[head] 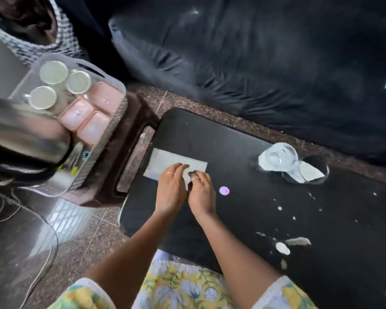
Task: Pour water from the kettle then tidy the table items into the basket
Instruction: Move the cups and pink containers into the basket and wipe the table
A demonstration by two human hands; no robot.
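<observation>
Kettle [24,139], steel and blurred, stood at the left edge of the frame, just beside the clear basket [107,143] holding steel cups [53,72] and pink boxes [94,128]. At centre, on the black table [254,219], the left hand [172,186] lay with straight fingers on a white sheet [165,161]. The right hand [202,190] met the sheet's near edge with fingers curled; whether it gripped the sheet could not be determined.
</observation>
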